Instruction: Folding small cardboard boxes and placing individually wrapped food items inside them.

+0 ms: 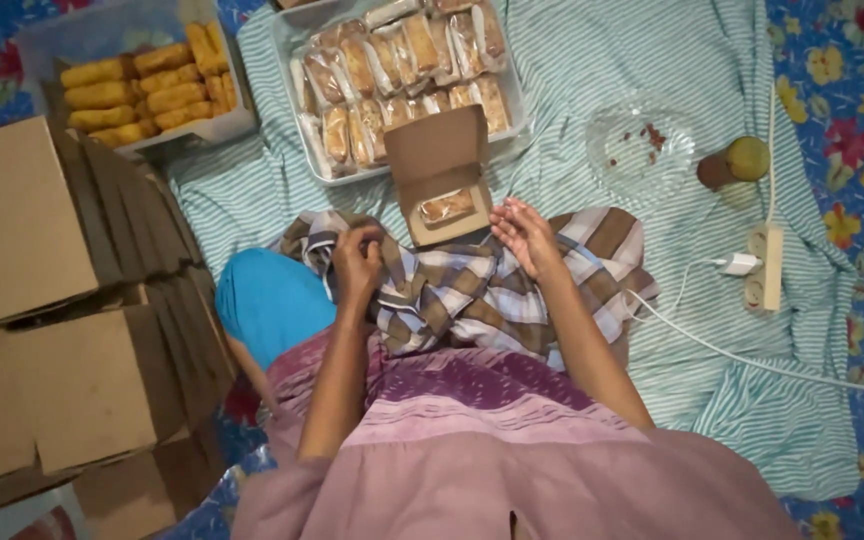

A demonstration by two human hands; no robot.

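A small brown cardboard box [439, 175] rests open on my lap, its lid tilted up, with one wrapped pastry [446, 206] inside. My right hand [522, 235] hovers just right of the box, fingers apart and holding nothing. My left hand [356, 262] sits left of the box, fingers curled against the checked cloth [472, 290] over my knees; whether it grips the cloth is unclear.
A clear tray [314, 165] of wrapped pastries lies beyond the box. A second tray [237, 120] of yellow rolls stands at the far left. Stacked cardboard boxes [52, 330] fill the left side. A clear plastic lid [642, 145], a round fruit [747, 157] and a power strip [764, 265] lie right.
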